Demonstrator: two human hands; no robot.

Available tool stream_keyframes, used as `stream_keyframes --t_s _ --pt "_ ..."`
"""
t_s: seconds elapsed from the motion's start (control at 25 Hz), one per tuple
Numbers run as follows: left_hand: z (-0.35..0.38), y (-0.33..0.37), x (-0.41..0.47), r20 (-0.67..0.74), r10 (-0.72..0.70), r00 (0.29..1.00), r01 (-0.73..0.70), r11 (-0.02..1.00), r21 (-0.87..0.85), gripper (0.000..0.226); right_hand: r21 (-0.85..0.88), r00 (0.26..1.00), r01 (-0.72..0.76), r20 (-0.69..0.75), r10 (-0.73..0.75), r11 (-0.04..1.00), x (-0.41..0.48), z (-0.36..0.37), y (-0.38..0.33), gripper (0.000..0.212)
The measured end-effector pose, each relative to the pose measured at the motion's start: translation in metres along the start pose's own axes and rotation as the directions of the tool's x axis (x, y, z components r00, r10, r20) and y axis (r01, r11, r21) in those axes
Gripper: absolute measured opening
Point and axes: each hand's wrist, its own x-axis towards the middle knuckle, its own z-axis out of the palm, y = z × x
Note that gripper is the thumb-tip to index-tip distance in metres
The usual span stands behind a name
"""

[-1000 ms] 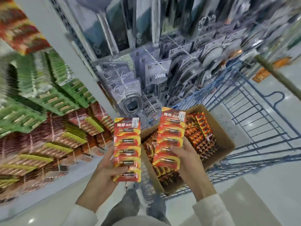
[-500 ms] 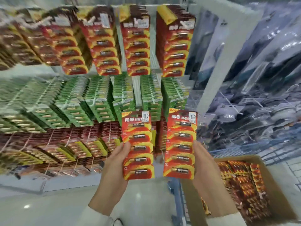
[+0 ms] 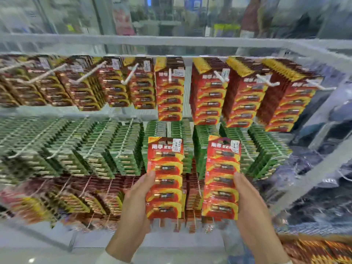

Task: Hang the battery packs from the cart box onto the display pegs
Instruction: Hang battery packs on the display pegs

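Observation:
My left hand (image 3: 133, 212) grips a red and yellow battery pack (image 3: 164, 178) by its lower left edge, held upright. My right hand (image 3: 255, 212) grips a second matching battery pack (image 3: 222, 176) by its right edge. Both packs face me in front of the display. The top row of white pegs (image 3: 170, 76) carries the same red packs (image 3: 208, 96); the peg above my left pack holds fewer than those to its right. The cart box (image 3: 320, 248) with more packs shows only at the bottom right corner.
A row of green battery packs (image 3: 122, 149) hangs behind the two held packs, with dark red and yellow packs (image 3: 80, 199) below. A white shelf frame (image 3: 171, 41) tops the display. Grey packaged goods (image 3: 323, 187) hang at the right.
The view has swung up from the cart box to the peg display. Both hands have lifted their packs higher, in front of the green row and under the red top row.

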Motion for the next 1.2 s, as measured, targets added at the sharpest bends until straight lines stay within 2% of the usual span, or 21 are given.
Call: stream_keyframes --t_s 0.4,0.72,0.88,1.0,1.08,1.2 --pt "0.057 0.084 0.027 0.081 0.274 0.958 -0.277 0.961 0.026 0.035 -0.010 0.998 -0.060 0.020 0.060 0.998 0.012 0.021 -0.021 0.042" --pt "0.075 0.088 0.038 0.034 0.281 0.959 -0.281 0.960 -0.007 0.035 -0.018 0.996 -0.092 0.014 0.093 0.996 0.008 0.017 -0.026 0.028" --pt "0.073 0.086 0.041 0.016 0.280 0.960 -0.280 0.960 0.006 0.035 -0.008 0.994 -0.099 0.039 0.099 0.995 0.008 0.014 -0.028 0.039" --pt "0.074 0.089 0.053 0.029 0.275 0.961 -0.275 0.961 0.016 0.038 -0.050 0.996 -0.060 0.069 0.063 0.997 0.011 0.015 -0.038 0.047" --pt "0.079 0.093 0.068 0.035 0.268 0.963 -0.269 0.962 0.042 0.042 -0.103 0.994 0.018 0.105 -0.007 0.995 0.015 0.020 -0.055 0.045" --pt "0.086 0.102 0.095 0.024 0.273 0.962 -0.274 0.959 0.072 0.031 -0.117 0.980 0.158 0.143 -0.141 0.980 0.020 0.033 -0.085 0.048"
